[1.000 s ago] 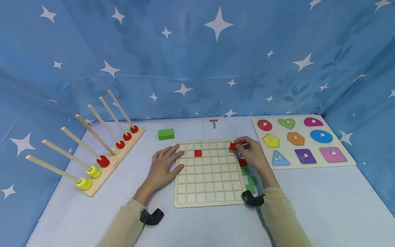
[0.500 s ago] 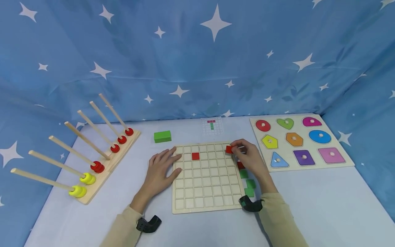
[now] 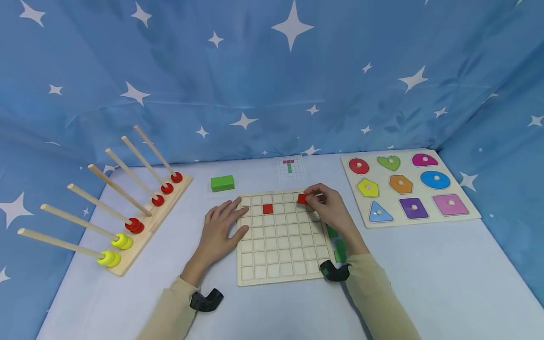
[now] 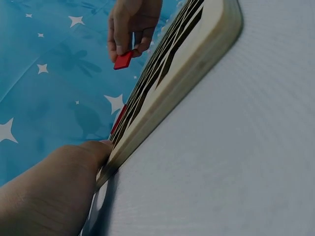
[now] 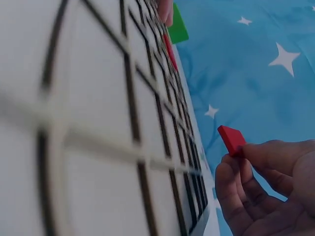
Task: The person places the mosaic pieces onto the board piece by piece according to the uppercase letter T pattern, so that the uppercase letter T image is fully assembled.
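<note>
My right hand (image 3: pixel 333 208) pinches a red square tile (image 3: pixel 302 199) between thumb and fingers, over the far right part of a wooden grid board (image 3: pixel 276 281). In the right wrist view that tile (image 5: pixel 231 140) is tilted and held off the board's surface. Another red square tile (image 3: pixel 267 208) lies in a cell near the board's far left. My left hand (image 3: pixel 221 231) rests with spread fingers on the board's left edge; in the left wrist view its thumb (image 4: pixel 101 150) touches the rim.
Green tiles (image 3: pixel 340 250) lie along the board's right side, partly hidden by the right arm. Behind the board are a green block (image 3: pixel 222 183) and a pattern card (image 3: pixel 290 174). A peg stand with rings (image 3: pixel 170 203) is left, a shape puzzle (image 3: pixel 454 218) right.
My right hand has moved left over the board, carrying the red tile inward from the right edge. The left hand keeps its place on the board's left edge. The head view has shifted slightly.
</note>
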`<state>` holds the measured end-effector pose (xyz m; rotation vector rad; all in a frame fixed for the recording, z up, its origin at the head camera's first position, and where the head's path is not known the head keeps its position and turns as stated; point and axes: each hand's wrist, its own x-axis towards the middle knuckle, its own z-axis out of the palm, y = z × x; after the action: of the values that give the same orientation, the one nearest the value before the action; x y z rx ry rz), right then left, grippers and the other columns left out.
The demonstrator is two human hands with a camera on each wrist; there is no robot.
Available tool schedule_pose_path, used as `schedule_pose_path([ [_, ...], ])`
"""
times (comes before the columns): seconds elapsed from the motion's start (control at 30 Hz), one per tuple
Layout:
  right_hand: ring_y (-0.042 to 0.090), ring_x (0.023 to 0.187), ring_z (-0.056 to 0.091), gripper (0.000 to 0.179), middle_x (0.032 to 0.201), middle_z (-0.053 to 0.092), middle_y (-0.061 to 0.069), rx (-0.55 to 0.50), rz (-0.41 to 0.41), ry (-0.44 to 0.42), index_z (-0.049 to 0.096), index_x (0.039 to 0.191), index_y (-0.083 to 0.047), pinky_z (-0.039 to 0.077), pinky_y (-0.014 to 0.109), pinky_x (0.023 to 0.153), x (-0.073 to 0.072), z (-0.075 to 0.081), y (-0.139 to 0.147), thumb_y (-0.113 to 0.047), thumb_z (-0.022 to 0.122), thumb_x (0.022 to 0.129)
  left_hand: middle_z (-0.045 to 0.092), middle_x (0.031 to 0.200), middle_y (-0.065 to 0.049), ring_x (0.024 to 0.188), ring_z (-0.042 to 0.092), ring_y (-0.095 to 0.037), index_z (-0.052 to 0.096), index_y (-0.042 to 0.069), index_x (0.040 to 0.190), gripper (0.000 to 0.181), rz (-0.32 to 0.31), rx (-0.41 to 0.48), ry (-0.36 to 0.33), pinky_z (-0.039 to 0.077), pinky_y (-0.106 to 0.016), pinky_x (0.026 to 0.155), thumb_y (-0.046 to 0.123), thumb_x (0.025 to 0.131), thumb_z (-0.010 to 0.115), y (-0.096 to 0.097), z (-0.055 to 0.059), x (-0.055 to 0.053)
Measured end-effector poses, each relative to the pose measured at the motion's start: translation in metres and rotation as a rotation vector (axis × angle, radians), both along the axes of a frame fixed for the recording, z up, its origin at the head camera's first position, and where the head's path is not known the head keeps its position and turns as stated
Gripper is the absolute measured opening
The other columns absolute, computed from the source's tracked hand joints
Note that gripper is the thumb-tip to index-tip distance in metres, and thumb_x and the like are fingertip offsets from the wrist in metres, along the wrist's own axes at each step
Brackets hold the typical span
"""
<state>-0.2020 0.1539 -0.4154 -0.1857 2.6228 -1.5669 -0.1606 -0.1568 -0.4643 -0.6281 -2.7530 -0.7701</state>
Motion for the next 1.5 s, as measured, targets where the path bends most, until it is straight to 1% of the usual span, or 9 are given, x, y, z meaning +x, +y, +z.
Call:
schedule_pose_path([
  [0.2, 0.022, 0.081, 0.060, 0.014, 0.100, 0.064, 0.012, -0.013, 0.072, 0.007, 0.062, 0.106, -0.009, 0.049, 0.029, 0.068, -0.007, 0.003, -0.022, -0.014, 0.057, 0.094, 0.039, 0.150, -0.004, 0.137, 0.034, -0.030, 0.055, 0.022, 0.133, 0.046, 0.015, 0.022, 0.009, 0.021, -0.055, 0.106, 0.038, 0.090, 0.060, -0.001, -0.003, 0.003],
  [0.4, 0.022, 0.083, 0.062, 0.014, 0.100, 0.065, 0.012, 0.016, 0.147, -0.004, 0.063, 0.106, -0.006, 0.050, 0.028, 0.071, -0.009, -0.004, -0.035, -0.010, 0.058, 0.093, 0.039, 0.151, -0.004, 0.137, 0.034, -0.029, 0.054, 0.022, 0.133, 0.046, 0.011, 0.024, -0.009, 0.021, -0.054, 0.107, 0.039, 0.091, 0.058, 0.003, -0.007, 0.002],
  [0.53, 0.020, 0.082, 0.062, 0.013, 0.098, 0.066, 0.009, 0.025, 0.136, -0.038, 0.063, 0.105, -0.007, 0.050, 0.029, 0.071, -0.010, -0.007, -0.039, -0.010, 0.059, 0.092, 0.039, 0.150, -0.004, 0.138, 0.034, -0.029, 0.055, 0.021, 0.133, 0.046, 0.003, 0.023, -0.014, 0.021, -0.055, 0.108, 0.038, 0.091, 0.058, 0.004, -0.006, -0.001],
  [0.6, 0.019, 0.082, 0.061, 0.013, 0.098, 0.066, 0.008, 0.040, 0.127, -0.033, 0.064, 0.104, -0.009, 0.050, 0.030, 0.072, -0.011, -0.008, -0.042, -0.011, 0.059, 0.092, 0.039, 0.151, -0.004, 0.138, 0.033, -0.028, 0.054, 0.022, 0.133, 0.045, 0.007, 0.017, -0.014, 0.021, -0.055, 0.108, 0.038, 0.091, 0.058, 0.003, -0.004, -0.003],
  [0.9, 0.018, 0.083, 0.060, 0.012, 0.096, 0.065, 0.007, 0.195, 0.137, -0.002, 0.066, 0.102, -0.009, 0.050, 0.031, 0.075, -0.011, -0.007, -0.050, -0.014, 0.060, 0.092, 0.039, 0.151, -0.003, 0.138, 0.033, -0.028, 0.055, 0.022, 0.133, 0.046, 0.011, 0.027, -0.023, 0.021, -0.054, 0.107, 0.040, 0.091, 0.057, 0.006, -0.005, -0.004],
  [1.07, 0.019, 0.084, 0.058, 0.016, 0.097, 0.062, 0.006, 0.236, 0.142, 0.026, 0.068, 0.105, -0.010, 0.049, 0.033, 0.077, -0.007, -0.006, -0.046, -0.013, 0.061, 0.092, 0.038, 0.151, -0.002, 0.139, 0.033, -0.027, 0.054, 0.023, 0.134, 0.046, -0.001, 0.015, -0.031, 0.021, -0.053, 0.107, 0.042, 0.092, 0.055, 0.008, -0.002, -0.004],
  [1.27, 0.022, 0.094, 0.061, 0.023, 0.111, 0.063, 0.009, 0.169, 0.211, 0.045, 0.065, 0.115, -0.009, 0.051, 0.036, 0.082, -0.006, 0.000, -0.030, -0.016, 0.056, 0.095, 0.038, 0.151, -0.003, 0.139, 0.032, -0.028, 0.054, 0.022, 0.133, 0.046, -0.002, -0.010, -0.019, 0.021, -0.053, 0.108, 0.041, 0.091, 0.056, 0.006, 0.002, -0.006],
  [1.37, 0.023, 0.092, 0.061, 0.025, 0.112, 0.063, 0.010, 0.158, 0.185, 0.017, 0.063, 0.117, -0.008, 0.052, 0.034, 0.076, -0.005, 0.007, -0.014, -0.021, 0.054, 0.097, 0.038, 0.151, -0.003, 0.139, 0.032, -0.029, 0.054, 0.022, 0.133, 0.046, -0.004, -0.019, -0.023, 0.021, -0.054, 0.108, 0.041, 0.091, 0.056, 0.004, 0.003, -0.006],
  [1.5, 0.023, 0.089, 0.059, 0.027, 0.108, 0.063, 0.009, 0.210, 0.170, -0.036, 0.060, 0.118, -0.009, 0.050, 0.030, 0.070, -0.004, 0.015, 0.009, -0.023, 0.055, 0.096, 0.038, 0.151, -0.003, 0.139, 0.031, -0.028, 0.054, 0.022, 0.134, 0.046, 0.004, -0.026, -0.033, 0.021, -0.054, 0.108, 0.040, 0.092, 0.056, 0.000, 0.004, -0.005],
])
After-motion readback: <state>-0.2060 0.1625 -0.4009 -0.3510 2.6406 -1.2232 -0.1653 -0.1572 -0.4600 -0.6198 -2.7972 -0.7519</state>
